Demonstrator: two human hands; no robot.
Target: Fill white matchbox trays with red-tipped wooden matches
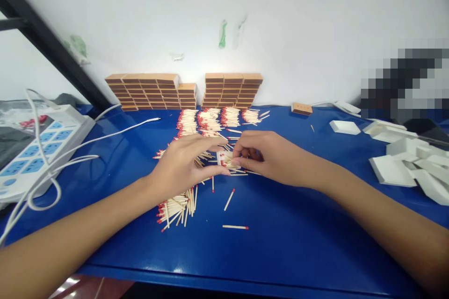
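Note:
In the head view, a small white matchbox tray (219, 159) sits near the middle of the blue table, with red-tipped matches (226, 159) lying in it. My left hand (191, 159) curves around the tray's left end, thumb on the near side and fingers on the far side. At its right end my right hand (261, 154) is closed in a pinch on matches at the tray; its fingertips hide part of them. A big pile of loose matches (177, 208) spreads under and around my left hand. Single matches (229, 199) lie nearer the table's front edge.
Stacked matchboxes (150, 91) and a second stack (231, 89) line the wall behind several match bundles (187, 121). One matchbox (301, 109) lies apart. White trays (393, 168) are heaped at right. A power strip (45, 149) with white cables (105, 132) occupies the left.

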